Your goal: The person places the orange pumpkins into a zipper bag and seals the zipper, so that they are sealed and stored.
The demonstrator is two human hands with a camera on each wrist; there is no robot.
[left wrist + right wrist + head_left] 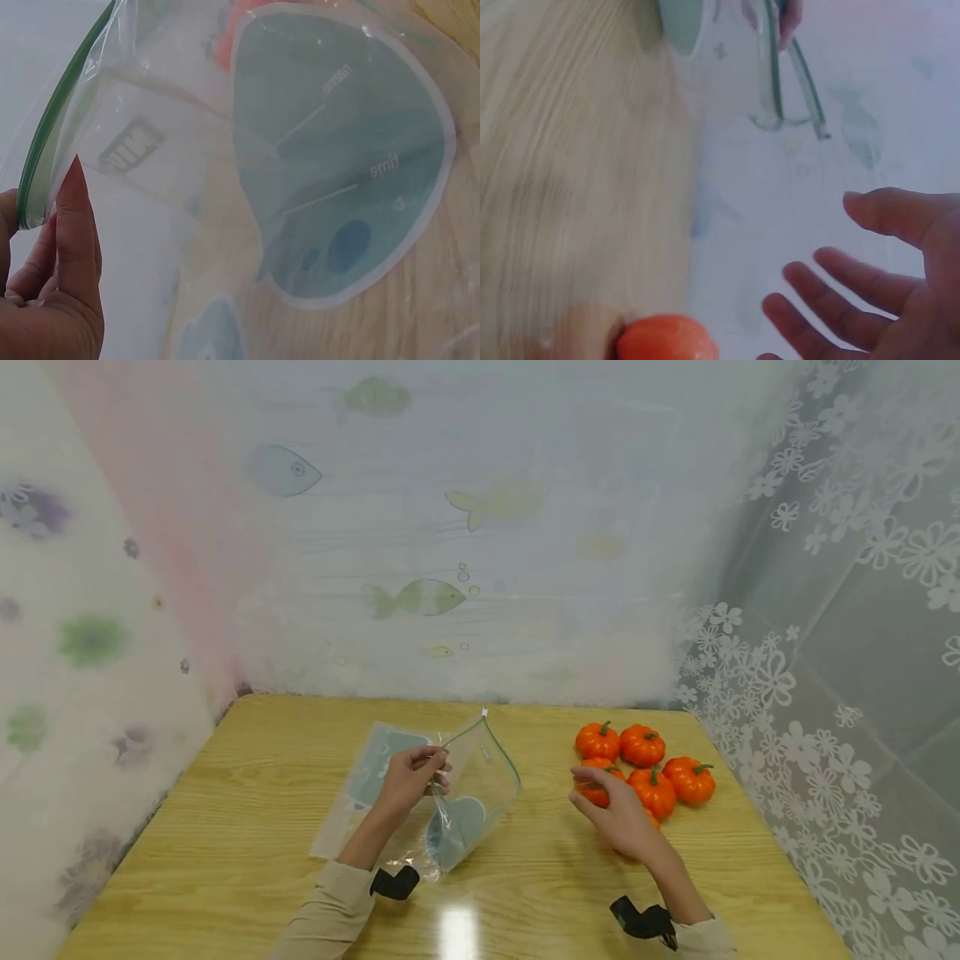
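My left hand (414,779) pinches the edge of a clear zip bag (487,777) with a green seal, holding it up with its mouth spread. In the left wrist view the thumb and fingers (73,247) grip the green zip strip (54,124), and a blue-green printed label (337,150) shows on the bag. My right hand (618,814) hovers over the near side of a group of small orange pumpkins (651,793), overlapping some of them. Its fingers are spread and hold nothing; the right wrist view shows one pumpkin (667,341) below it.
More flat clear bags (360,785) with blue-green prints lie on the wooden table (225,793), left of and beneath the held bag. A curtain (405,535) with fish prints hangs behind the table's far edge. A flowered curtain (847,693) borders the right side.
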